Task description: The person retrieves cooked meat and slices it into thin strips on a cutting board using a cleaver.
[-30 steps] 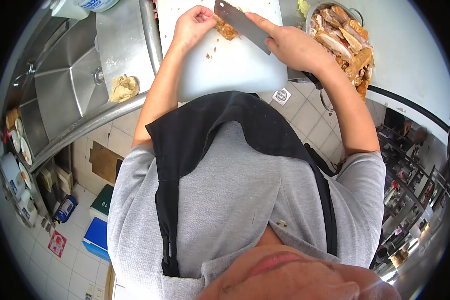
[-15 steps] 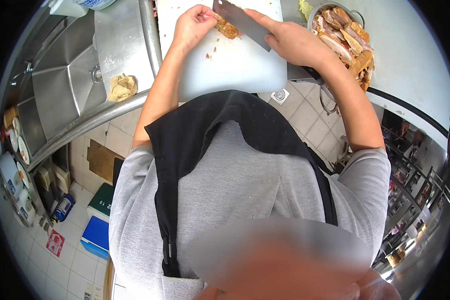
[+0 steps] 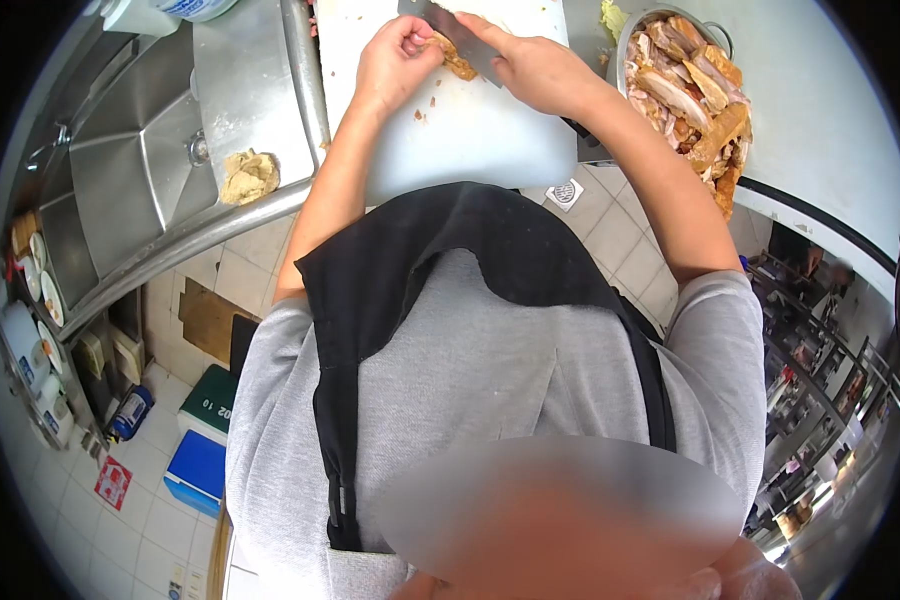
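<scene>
A wide-bladed cleaver (image 3: pixel 482 62) is gripped in my right hand (image 3: pixel 545 72), the index finger stretched along the blade. Its blade slants across the top of the white cutting board (image 3: pixel 470 145), over a small browned piece of meat (image 3: pixel 458 65). My left hand (image 3: pixel 395 65) is closed in a pinch on the near end of that meat, close beside the blade. Small brown scraps (image 3: pixel 419 115) lie on the board below. Just where the edge meets the meat is hidden by the blade.
To the right stands a metal bowl (image 3: pixel 622 42) heaped with browned meat pieces (image 3: pixel 695 95). A bit of pale green leaf (image 3: pixel 613 18) lies near it. At left are a steel sink (image 3: pixel 135 165) and a crumpled tan cloth (image 3: pixel 249 177) on its drainboard.
My right hand and the cleaver have shifted left, bringing the blade nearer my left hand. The left hand still pinches the meat and has moved slightly right and down.
</scene>
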`<move>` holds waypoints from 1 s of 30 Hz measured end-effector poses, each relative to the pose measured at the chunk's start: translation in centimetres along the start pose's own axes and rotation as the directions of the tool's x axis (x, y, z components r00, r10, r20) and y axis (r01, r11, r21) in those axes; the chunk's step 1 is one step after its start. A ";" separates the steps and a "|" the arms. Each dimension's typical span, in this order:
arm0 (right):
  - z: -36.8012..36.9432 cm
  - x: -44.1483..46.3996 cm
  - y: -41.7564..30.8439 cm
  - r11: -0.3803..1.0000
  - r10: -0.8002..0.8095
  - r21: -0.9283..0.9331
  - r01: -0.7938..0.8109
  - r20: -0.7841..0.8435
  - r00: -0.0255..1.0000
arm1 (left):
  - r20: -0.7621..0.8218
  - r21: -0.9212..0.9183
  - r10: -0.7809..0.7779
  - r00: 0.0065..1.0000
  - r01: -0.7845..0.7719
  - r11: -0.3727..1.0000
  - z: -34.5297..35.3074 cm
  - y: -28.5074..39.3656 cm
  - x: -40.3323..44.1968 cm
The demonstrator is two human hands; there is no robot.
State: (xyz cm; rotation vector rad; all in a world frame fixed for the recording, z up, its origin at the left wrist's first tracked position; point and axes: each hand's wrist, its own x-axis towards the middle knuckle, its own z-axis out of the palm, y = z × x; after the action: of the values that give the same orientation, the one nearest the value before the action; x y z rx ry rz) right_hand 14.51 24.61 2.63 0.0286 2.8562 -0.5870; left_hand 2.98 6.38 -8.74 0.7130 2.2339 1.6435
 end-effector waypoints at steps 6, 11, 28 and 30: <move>1.0 -0.4 0.2 0.999 0.005 -0.052 -0.007 -0.032 0.999 | -0.064 0.187 -0.048 0.997 0.059 0.981 0.5 2.1 -0.2; -1.0 -2.8 -0.6 0.994 0.091 -0.059 -0.088 0.052 0.994 | -0.088 0.219 -0.129 0.988 0.145 0.965 0.7 2.0 0.1; 2.8 -3.7 0.3 0.996 0.080 -0.047 -0.082 -0.043 0.996 | -0.072 0.223 -0.144 0.987 0.157 0.962 0.6 2.7 0.2; 3.3 -3.6 0.6 0.998 0.064 -0.014 -0.066 -0.076 0.995 | -0.054 0.264 -0.184 0.981 0.192 0.945 0.4 2.9 0.3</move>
State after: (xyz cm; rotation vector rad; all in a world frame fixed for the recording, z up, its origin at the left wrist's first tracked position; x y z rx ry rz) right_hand 18.80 23.99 0.25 0.1433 2.9197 -0.5611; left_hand 3.55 7.53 -6.08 0.5189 2.4874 1.2852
